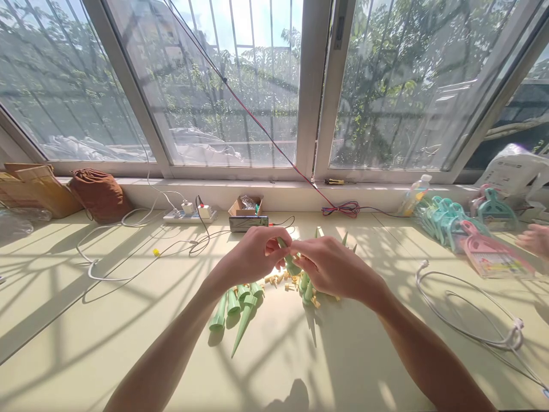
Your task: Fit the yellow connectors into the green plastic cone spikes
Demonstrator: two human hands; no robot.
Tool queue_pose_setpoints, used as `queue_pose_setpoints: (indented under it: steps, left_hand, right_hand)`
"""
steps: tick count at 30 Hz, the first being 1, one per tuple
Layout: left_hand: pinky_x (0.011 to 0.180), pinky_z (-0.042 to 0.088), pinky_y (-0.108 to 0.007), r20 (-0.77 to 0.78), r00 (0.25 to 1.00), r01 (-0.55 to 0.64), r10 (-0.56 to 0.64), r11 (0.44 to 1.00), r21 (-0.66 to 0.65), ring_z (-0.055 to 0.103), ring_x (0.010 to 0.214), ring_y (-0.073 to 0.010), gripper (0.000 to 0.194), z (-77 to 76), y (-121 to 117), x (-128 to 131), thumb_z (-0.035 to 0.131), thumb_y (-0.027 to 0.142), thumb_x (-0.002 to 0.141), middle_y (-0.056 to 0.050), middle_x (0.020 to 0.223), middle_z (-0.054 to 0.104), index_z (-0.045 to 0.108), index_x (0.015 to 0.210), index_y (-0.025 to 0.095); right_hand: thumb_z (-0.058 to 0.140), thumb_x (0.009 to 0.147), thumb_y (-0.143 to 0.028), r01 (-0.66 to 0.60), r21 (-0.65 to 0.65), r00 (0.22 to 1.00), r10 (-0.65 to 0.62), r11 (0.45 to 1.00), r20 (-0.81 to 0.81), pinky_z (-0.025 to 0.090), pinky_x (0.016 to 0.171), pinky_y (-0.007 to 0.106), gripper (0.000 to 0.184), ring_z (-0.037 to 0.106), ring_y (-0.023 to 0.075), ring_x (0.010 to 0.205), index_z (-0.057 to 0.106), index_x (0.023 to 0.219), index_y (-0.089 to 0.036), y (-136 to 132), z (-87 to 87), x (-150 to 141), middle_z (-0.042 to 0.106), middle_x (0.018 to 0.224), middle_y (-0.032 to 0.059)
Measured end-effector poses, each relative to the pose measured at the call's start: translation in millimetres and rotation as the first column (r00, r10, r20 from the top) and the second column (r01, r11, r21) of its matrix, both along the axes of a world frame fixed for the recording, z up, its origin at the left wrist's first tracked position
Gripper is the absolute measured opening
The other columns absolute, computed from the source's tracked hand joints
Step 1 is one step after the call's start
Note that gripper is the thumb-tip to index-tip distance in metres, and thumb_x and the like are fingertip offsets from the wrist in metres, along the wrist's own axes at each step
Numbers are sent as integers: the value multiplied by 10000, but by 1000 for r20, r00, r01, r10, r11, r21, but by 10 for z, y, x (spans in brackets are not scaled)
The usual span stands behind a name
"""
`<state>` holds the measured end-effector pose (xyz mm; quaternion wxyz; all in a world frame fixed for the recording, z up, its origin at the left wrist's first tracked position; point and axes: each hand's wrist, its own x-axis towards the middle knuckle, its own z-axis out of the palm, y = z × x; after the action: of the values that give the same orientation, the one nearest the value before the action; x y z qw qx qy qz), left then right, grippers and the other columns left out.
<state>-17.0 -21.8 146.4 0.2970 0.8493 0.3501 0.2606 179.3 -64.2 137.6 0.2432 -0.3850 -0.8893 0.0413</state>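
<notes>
Over the middle of the table, my left hand (266,249) is closed around a green plastic spike (291,265), whose wider part hangs below the fingers. My right hand (326,264) meets it there, thumb and fingers pinched against the same spike; any small part between them is hidden. Several green cone-shaped spikes (242,329) lie to the lower left of the hands. More green spikes (307,292) lie under and behind my right hand. Small yellow plastic pieces (277,279) are scattered on the table between the two groups.
A phone (249,223) leans on a small cardboard box (258,207) behind the hands. A power strip (191,216) and cables lie left. Right are a coiled white cable (472,332), toy dustpan sets (493,252), a bottle (416,194) and another person's hand (536,239).
</notes>
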Motion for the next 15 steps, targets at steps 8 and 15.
queue_pose_setpoints:
  steps: [8, 15]
  left_hand:
    - [603, 532, -238, -8, 1000, -11, 11, 1000, 2, 656, 597, -139, 95, 9, 8, 6, 551, 204, 884, -5, 651, 669, 634, 847, 178]
    - [608, 532, -234, 0, 1000, -3, 3, 1000, 4, 661, 606, -137, 105, 9, 3, -9, 553, 217, 890, -5, 669, 672, 641, 850, 177]
  right_hand:
    - [468, 894, -71, 2, -2, 1000, -2, 1000, 0, 306, 589, 243, 206, 498, 127, 589, 631, 999, -143, 1, -3, -4, 639, 722, 40]
    - [463, 908, -89, 8, -3, 1000, -8, 1000, 8, 287, 585, 245, 205, 462, 120, 568, 626, 1021, -141, -6, -1, -6, 618, 693, 28]
